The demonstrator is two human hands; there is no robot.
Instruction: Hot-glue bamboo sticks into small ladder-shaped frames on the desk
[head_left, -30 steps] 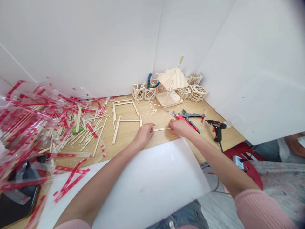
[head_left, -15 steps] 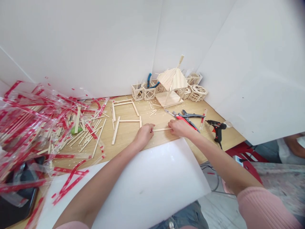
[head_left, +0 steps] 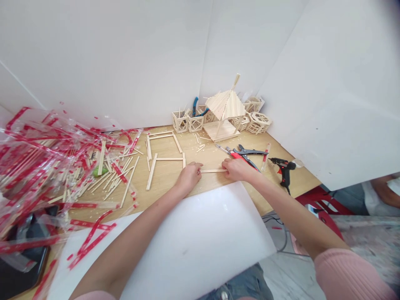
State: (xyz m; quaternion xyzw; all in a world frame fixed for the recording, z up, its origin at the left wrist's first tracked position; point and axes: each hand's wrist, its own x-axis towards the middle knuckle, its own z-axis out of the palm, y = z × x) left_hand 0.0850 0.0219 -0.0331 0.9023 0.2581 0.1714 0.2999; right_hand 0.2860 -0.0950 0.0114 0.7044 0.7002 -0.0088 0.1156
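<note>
Low over the wooden table, a pair of thin wooden sticks lies side by side between my hands. My left hand is closed with its fingertips pinching the left end. The right end is in the closed fingers of my right hand. Just left of my left hand rests an H-shaped stick frame. Behind it is another open stick frame. Red-handled cutters lie directly beyond my right hand. The fingertips are partly hidden by the hands.
A stick-built pavilion stands at the back beside small lattice boxes. To the right lies a black glue gun. Loose sticks and red-and-clear wrappers heap on the left. A white sheet covers the front edge.
My right hand has shifted very slightly right along the sticks. My left hand stays at its end, and the objects on the table lie as before.
</note>
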